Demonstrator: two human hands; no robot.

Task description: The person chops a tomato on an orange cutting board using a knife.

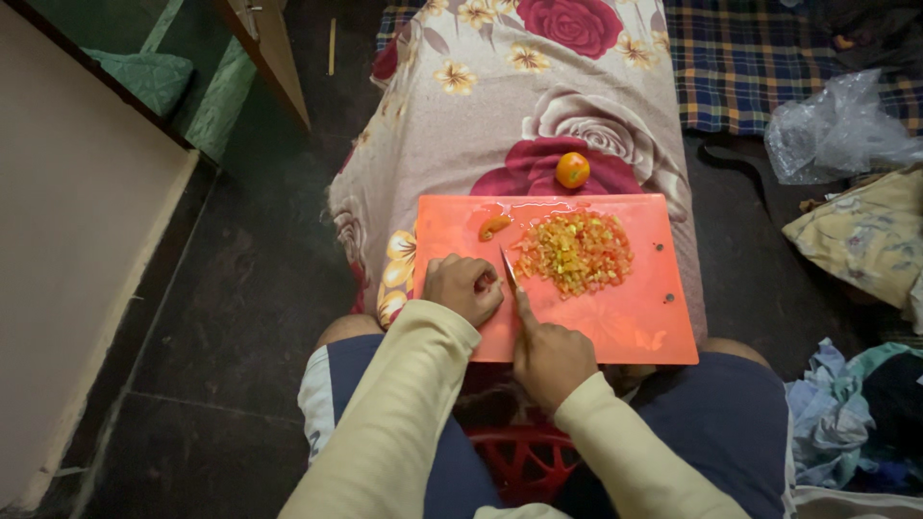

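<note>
Mid-chop, I reckon: right hand (550, 358) grips knife (509, 269), left hand (463, 286) curled on the orange board (615, 317) beside the chopped pile (575, 252); next cut likely needs leftover piece (493, 227) pinned

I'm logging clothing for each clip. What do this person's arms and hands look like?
Both arms wear long, plain cream sleeves, loose and ending at the wrists. The left hand and right hand are bare: no gloves, rings or watch visible.

Dim indoor light, soft focus, perhaps grainy
</note>
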